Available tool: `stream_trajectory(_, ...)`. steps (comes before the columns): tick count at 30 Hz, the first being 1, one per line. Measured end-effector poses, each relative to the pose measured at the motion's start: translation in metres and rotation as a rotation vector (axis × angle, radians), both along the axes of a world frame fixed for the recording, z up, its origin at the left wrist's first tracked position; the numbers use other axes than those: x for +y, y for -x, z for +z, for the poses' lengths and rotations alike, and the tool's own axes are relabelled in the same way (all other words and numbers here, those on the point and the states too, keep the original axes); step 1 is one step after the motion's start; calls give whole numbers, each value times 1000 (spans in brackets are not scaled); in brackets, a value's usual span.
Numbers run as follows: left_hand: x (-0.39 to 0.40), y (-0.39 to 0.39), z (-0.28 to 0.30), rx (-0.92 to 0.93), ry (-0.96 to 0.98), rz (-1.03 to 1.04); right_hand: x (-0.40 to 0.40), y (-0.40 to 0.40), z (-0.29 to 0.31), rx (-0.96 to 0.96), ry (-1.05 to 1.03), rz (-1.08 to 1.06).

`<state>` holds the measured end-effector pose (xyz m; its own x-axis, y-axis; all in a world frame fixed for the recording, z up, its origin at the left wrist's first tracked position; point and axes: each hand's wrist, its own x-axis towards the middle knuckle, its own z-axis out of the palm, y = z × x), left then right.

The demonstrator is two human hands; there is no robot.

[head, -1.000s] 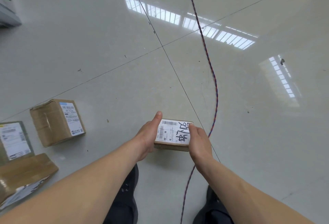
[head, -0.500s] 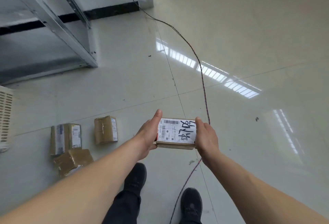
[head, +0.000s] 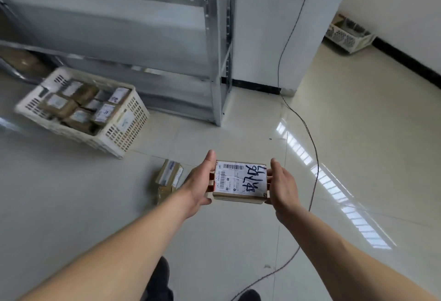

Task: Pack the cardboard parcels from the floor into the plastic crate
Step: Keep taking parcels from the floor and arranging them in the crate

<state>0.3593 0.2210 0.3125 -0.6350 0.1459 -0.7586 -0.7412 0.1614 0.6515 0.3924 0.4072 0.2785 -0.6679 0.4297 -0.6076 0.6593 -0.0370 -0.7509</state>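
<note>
1. Now the left hand (head: 198, 182) and the right hand (head: 282, 184) hold a small flat cardboard parcel (head: 239, 182) between them at the picture's middle, above the floor (head: 358, 133).
2. Left thumb lies along the parcel's 9 o'clock edge with the fingers (head: 210, 182) curled under it; the right hand presses the 3 o'clock edge, thumb up, its fingers hidden beneath.
3. Parcel is a shallow brown box, its top covered by a white label with a barcode and black marker scrawl; its long axis runs roughly 12 to 6 o'clock, top face up.
4. At 10 o'clock stands a cream plastic crate (head: 124, 131) with perforated walls, holding many labelled boxes.
5. Two more brown parcels (head: 168, 180) lie on the glossy pale tiles just at 9 o'clock of the left hand.
6. Grey metal shelving (head: 217, 49) rises at 12 o'clock; a thin cable (head: 315, 157) trails across the floor at 3 o'clock.
</note>
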Motion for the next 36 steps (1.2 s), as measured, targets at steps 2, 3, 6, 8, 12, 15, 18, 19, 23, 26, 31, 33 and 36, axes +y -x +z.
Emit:
stream_trajectory(2, -29, 3, 24, 45, -17, 68, -30, 13, 27, 34, -5, 45)
stream_trajectory(3, -45, 4, 34, 64, -24, 91, -47, 19, 40, 50, -11, 66)
stream_trajectory(6, -101, 7, 54, 103, -29, 151, -100, 36, 68, 93, -14, 128)
stream_trajectory(8, -142, 8, 64, 112, -39, 203, -138, 46, 81, 108, -29, 167)
stream_trajectory(12, -226, 13, 84, 122, -74, 255, -224, 59, 101, 139, -60, 231)
stream_trajectory(15, -290, 16, 98, 115, -84, 293, -289, 67, 107, 146, -75, 270)
stream_trajectory(18, -349, 24, 107, 127, -52, 294, -349, 80, 113, 158, -58, 318)
stream_trajectory(19, -368, 26, 109, 131, -44, 307, -367, 85, 115, 164, -58, 338)
stream_trajectory(23, -426, 39, 117, 138, -19, 334, -425, 105, 117, 170, -59, 386)
stream_trajectory(26, -460, 57, 118, 142, -4, 359, -461, 128, 120, 160, -58, 407)
stream_trajectory(31, -508, 102, 115, 136, 0, 405, -511, 180, 119, 161, -77, 444)
stream_trajectory(33, -526, 125, 114, 134, 13, 415, -532, 206, 115, 157, -82, 452)
stream_trajectory(36, -556, 161, 111, 122, 25, 432, -563, 251, 103, 154, -76, 467)
